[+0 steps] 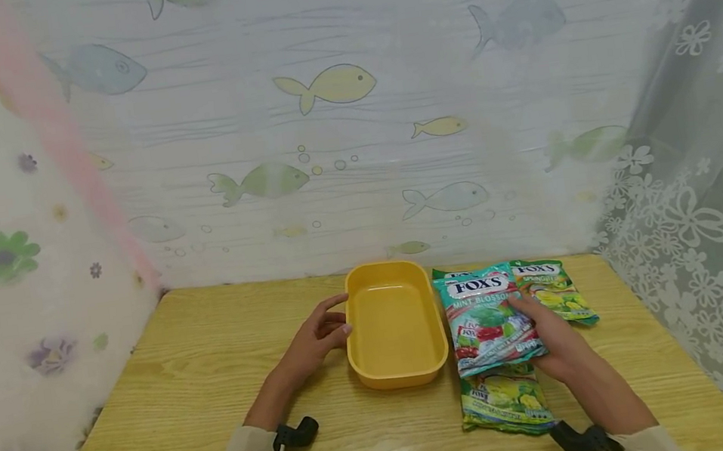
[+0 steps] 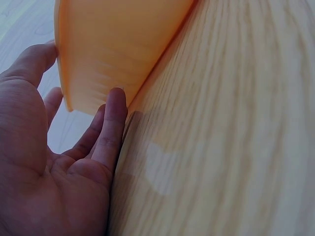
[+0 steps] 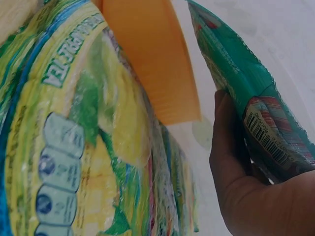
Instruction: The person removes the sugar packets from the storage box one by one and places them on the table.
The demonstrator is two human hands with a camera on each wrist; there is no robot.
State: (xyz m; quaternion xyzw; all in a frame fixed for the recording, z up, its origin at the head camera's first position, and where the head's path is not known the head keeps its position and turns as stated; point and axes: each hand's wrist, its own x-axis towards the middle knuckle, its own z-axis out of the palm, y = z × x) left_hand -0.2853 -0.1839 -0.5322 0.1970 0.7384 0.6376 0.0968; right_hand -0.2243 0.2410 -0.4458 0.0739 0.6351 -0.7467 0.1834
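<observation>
Left of my left fingers (image 1: 336,319) the table (image 1: 202,368) lies open; the yellow tray (image 1: 394,328) blocks their right, candy bags (image 1: 507,397) crowd under my right fingers (image 1: 524,311).

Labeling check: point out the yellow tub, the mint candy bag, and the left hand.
yellow tub (image 1: 394,328), head view, bare inner floor.
mint candy bag (image 1: 482,308), head view, front print.
left hand (image 1: 315,342), head view, back of hand.

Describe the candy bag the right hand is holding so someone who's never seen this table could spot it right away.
Start at the yellow tub in the middle of the wooden table; candy bags lie just right of it. The right hand grips the teal mint bag on top, next to the tub. Its teal colour and red fruit picture set it apart from the yellow-green bags beside and below it.
</observation>
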